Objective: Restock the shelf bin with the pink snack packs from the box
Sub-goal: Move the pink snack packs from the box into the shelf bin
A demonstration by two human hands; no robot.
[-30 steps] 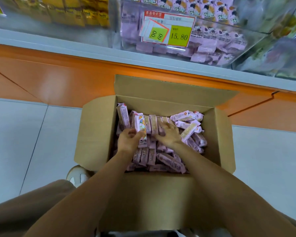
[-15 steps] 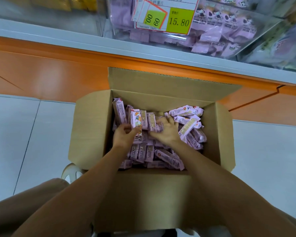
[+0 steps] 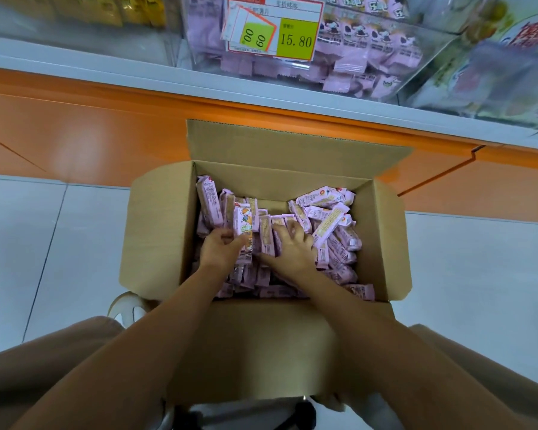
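The left hand [image 3: 221, 254] is gripping pink snack packs [image 3: 242, 223] and the right hand [image 3: 292, 251], fingers apart, is pressing them together to scoop many.

Shop aisle, price tag [image 3: 272, 27] (15.80), stocked shelf bin [image 3: 348, 54]

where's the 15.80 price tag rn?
Head view, top centre: the price tag sits on the front of the clear shelf bin, above the far flap of the open cardboard box.

shelf bin [image 3: 441, 45] top cropped; left hand [image 3: 219, 252] fingers hidden among snack packs [image 3: 326, 225]
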